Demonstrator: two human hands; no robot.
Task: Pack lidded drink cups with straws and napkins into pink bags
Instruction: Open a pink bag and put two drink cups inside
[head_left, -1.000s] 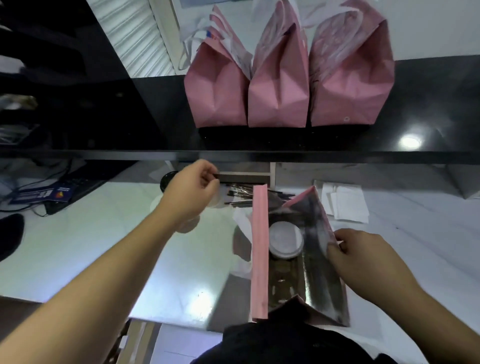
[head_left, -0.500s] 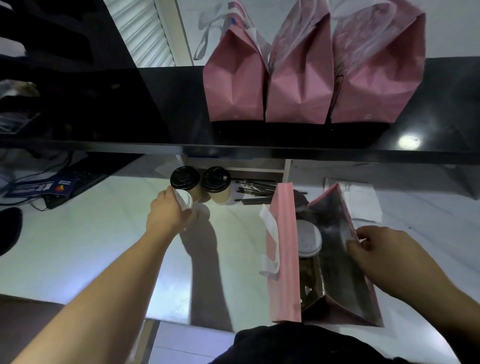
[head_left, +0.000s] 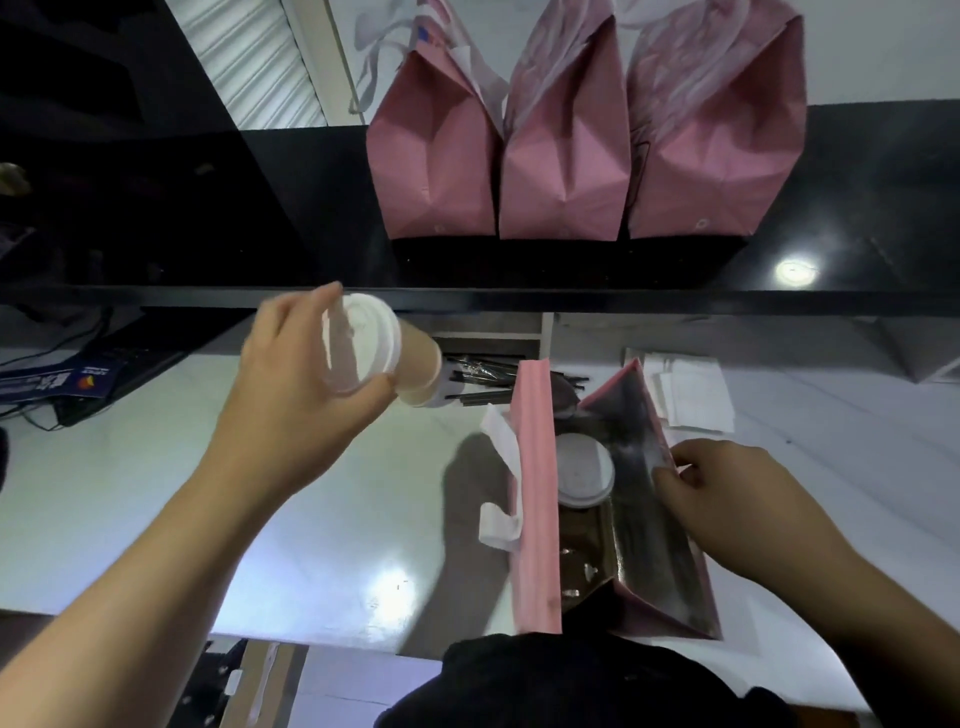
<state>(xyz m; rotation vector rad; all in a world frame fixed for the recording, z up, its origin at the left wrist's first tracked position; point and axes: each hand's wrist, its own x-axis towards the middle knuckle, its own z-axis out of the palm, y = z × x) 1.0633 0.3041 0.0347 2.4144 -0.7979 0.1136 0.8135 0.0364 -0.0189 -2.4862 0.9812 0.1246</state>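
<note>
My left hand (head_left: 291, 395) grips a tan paper cup with a white lid (head_left: 382, 353), lifted above the white counter and tilted toward the right. An open pink bag (head_left: 535, 499) with a silvery lining stands at the counter's front edge. Inside it sits another cup with a white lid (head_left: 582, 475). My right hand (head_left: 727, 499) pinches the bag's right rim and holds it open. Black-wrapped straws (head_left: 483, 379) lie behind the bag. White napkins (head_left: 691, 389) lie to the bag's right.
Three filled pink bags (head_left: 566, 171) stand in a row on the black raised shelf (head_left: 311, 218). A keyboard and cables (head_left: 104, 374) lie at the far left. The bag's white handles (head_left: 501, 478) hang over its left side.
My left hand has picked up the white-lidded cup from the back of the counter and raised it, tilting it toward the open bag. My right hand has kept holding the bag's rim.
</note>
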